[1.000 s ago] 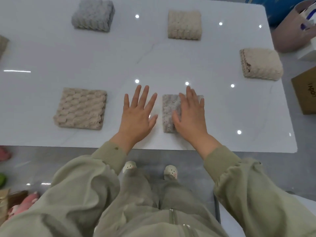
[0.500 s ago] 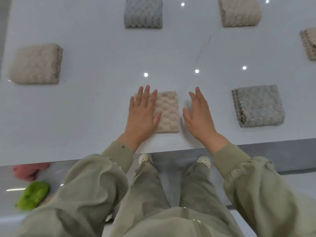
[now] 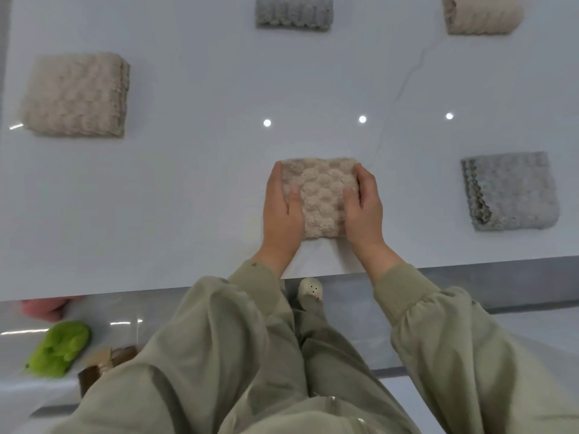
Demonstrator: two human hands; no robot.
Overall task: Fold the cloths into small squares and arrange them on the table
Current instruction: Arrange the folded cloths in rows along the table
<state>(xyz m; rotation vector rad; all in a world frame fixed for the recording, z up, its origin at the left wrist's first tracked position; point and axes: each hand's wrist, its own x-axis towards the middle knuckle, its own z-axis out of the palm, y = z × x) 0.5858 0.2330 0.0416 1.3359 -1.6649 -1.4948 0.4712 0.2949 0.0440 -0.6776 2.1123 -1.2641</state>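
While the beige folded cloth (image 3: 319, 195) lies flat on the white table (image 3: 188, 198) near its front edge, the step in hand is judged to be squaring and seating it.

Position: well apart from the grey folded cloth (image 3: 510, 192) to its right and the beige square (image 3: 75, 95) farther back on the left.

Handling advice: press both sides inward evenly. Keep the near edge parallel to the table's edge and level with the grey folded cloth's row. Release both sides together, so the plush layers do not spring open.

Left hand (image 3: 280, 211): set against the cloth's left side, thumb laid on the top face, fingertips reaching the far corner. It is holding the cloth.

Right hand (image 3: 365, 208): mirrored, thumb on top, fingers curled round the right edge, also holding the cloth.

Forearms: olive sleeves crossing the front edge and converging on the cloth.
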